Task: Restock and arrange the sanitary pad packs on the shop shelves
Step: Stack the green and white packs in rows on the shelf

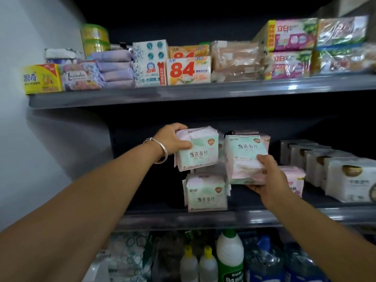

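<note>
Head view shows both arms reaching to the middle shelf (203, 217). The left hand (173, 139), with a silver bangle (160, 150) on the wrist, grips one pale green pad pack (197, 150) by its left edge, thumb on the front, held above another pack (205, 193) that stands on the shelf at 6 o'clock of it. The right hand (270, 176) holds a second pack (245, 157) from below, at 3 o'clock of the first one, fingers curled around its lower corner.
</note>
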